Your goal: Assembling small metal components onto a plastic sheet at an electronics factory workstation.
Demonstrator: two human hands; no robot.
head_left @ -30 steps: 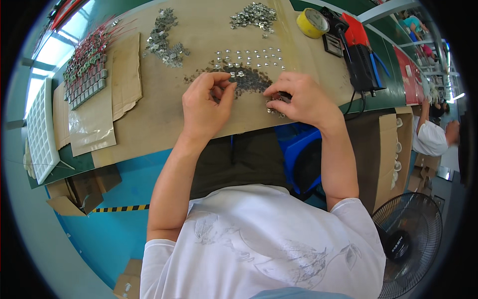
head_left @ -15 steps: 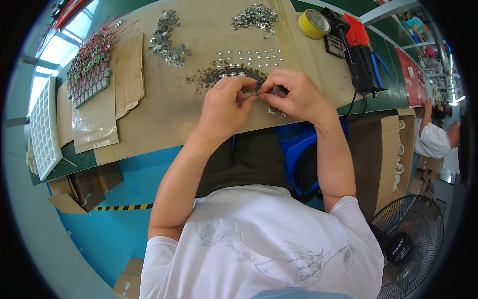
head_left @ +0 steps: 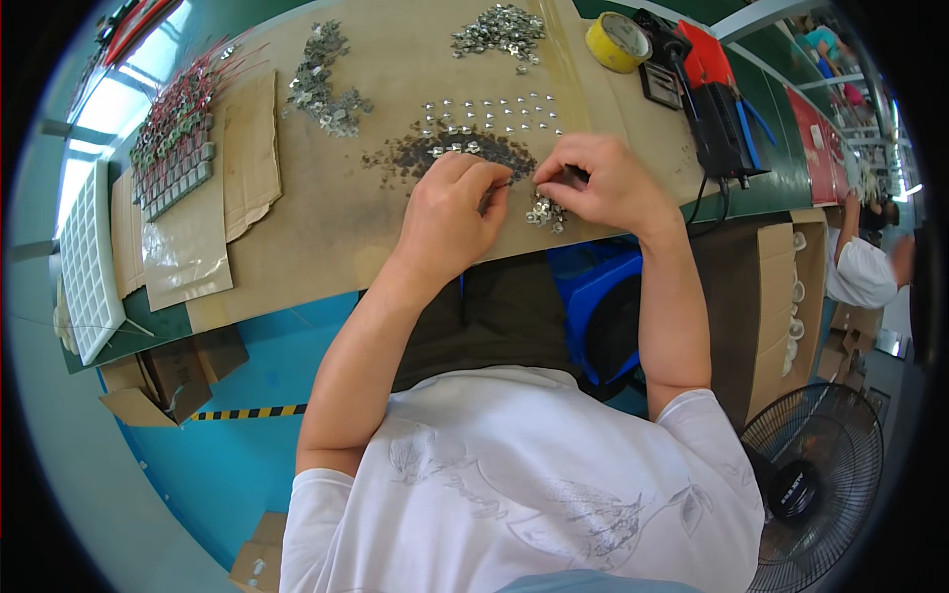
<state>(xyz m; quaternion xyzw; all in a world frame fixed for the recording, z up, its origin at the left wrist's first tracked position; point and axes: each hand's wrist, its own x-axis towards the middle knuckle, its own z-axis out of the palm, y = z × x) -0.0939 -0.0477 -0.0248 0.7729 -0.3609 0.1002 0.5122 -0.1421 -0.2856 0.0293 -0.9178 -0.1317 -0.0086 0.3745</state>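
Observation:
My left hand (head_left: 453, 215) is closed in a pinch at the near edge of a scatter of small dark brown pieces (head_left: 400, 158). Whatever sits between its fingertips is too small to name. Just to its right, a short gap away, my right hand (head_left: 608, 186) pinches with thumb and forefinger; I cannot make out what it holds. Below the right fingertips lies a small heap of shiny metal parts (head_left: 546, 212). Beyond the brown pieces, small silvery parts (head_left: 491, 114) stand in rows on the brown board (head_left: 326, 212).
Two heaps of metal pieces lie farther back, flat ones (head_left: 326, 89) left and shiny ones (head_left: 499, 35) right. Wired components (head_left: 178, 148) and a white grid tray (head_left: 89, 262) are at left. Yellow tape (head_left: 618, 44) and a black soldering station (head_left: 720, 128) stand at right; a fan (head_left: 816, 484) below.
My hands, whose fingertips met half a second ago, have drawn apart. The right hand has shifted a little to the right, while the left stays near the brown pieces.

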